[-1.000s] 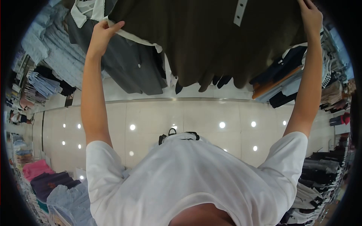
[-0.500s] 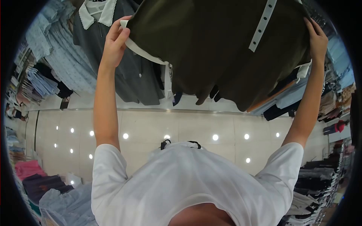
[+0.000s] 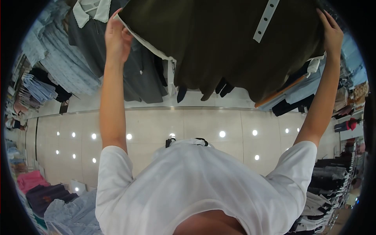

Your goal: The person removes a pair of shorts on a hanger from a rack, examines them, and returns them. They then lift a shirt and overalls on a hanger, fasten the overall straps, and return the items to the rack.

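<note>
Two bare hands hold a dark olive garment (image 3: 219,47) spread wide across the top of the frame, and the change lies mostly at its left edge. Half a second ago the left hand (image 3: 118,41) had its thumb lapped over the white trim (image 3: 148,46); now that thumb has dropped away from the trim, the hand is blurred, and its fingers run up beside the garment's corner. I cannot tell whether it still pinches the cloth. The right hand (image 3: 332,33), cut off by the top of the frame a second ago, is now wholly in view at upper right, fingers over the opposite edge in what looks like a grip.

It seems, then, that the left hold is being loosened or reset while the right side stays anchored and the front stays displayed. The white strip with dark dots (image 3: 266,21), perhaps a button placket, slants at upper right of centre. A grey garment with a white scalloped collar (image 3: 90,41) hangs at upper left, just beyond the left hand.
</note>
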Demonstrator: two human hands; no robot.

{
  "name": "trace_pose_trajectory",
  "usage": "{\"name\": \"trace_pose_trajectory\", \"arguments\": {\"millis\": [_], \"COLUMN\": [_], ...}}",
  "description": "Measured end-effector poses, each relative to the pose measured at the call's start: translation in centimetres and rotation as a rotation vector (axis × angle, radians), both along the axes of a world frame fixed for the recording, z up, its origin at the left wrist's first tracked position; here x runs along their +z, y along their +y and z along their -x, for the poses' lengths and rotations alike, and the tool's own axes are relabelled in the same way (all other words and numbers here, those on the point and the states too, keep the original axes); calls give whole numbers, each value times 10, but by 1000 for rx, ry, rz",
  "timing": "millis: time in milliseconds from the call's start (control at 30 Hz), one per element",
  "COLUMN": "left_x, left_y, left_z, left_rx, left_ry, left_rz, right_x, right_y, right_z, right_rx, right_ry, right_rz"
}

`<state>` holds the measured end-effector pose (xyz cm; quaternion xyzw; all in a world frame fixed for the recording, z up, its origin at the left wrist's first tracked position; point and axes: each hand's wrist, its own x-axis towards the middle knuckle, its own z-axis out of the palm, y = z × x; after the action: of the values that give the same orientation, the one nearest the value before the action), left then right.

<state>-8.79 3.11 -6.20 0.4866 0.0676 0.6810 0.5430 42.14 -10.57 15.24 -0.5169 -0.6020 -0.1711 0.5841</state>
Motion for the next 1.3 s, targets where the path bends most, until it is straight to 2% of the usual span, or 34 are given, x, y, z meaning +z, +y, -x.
{"name": "trace_pose_trajectory", "arguments": {"millis": [67, 100, 167, 200, 333, 567, 700, 800, 867, 900, 1033, 1067, 1100, 1167, 1267, 1300], "left_x": [-20, -36, -70, -79, -98, -90, -82, -97, -96, -103, -127, -135, -140, -109, -40, -23], "left_y": [-13, -18, -24, -26, -22, 5, 0, 9, -3, -4, -14, -15, -16, -33, -68, -77], "left_z": [-15, -22, -38, -44, -56, -49, -43, -35, -37, -36, -30, -29, -31, -33, -38, -43], "left_rx": [-317, -369, -479, -440, -294, 147, 195, 222, 232, 234, 172, 161, 342, 804, 1149, 1108], "left_ry": [-53, -27, 26, 80, 187, 292, 302, 329, 383, 411, 684, 609, 528, 545, 727, 770], "left_rz": [-64, -55, -43, 1, 189, 334, 303, 286, 309, 302, 356, 335, 250, 101, -409, -486], "right_x": [6, 8, 5, 3, 2, -9, -15, -21, -33, -43, -79, -89, -100, -120, -148, -155], "right_y": [0, -1, -9, -13, -16, -11, -8, -16, -20, -1, -16, -18, -18, -23, -37, -43], "right_z": [-14, -18, 30, 47, 46, 37, 32, 48, 54, -5, 39, 42, 45, 53, 69, 72], "right_rx": [-61, -91, 75, 153, 153, 54, 44, -127, -200, -226, -114, -72, -29, -50, -23, -21], "right_ry": [-271, -405, -187, -77, -84, -126, -106, -165, -62, -163, -111, -61, -11, -18, 9, -8], "right_rz": [-25, -37, -51, -60, -49, -58, -51, -15, 49, 76, 49, 75, 102, 79, 64, 77]}}
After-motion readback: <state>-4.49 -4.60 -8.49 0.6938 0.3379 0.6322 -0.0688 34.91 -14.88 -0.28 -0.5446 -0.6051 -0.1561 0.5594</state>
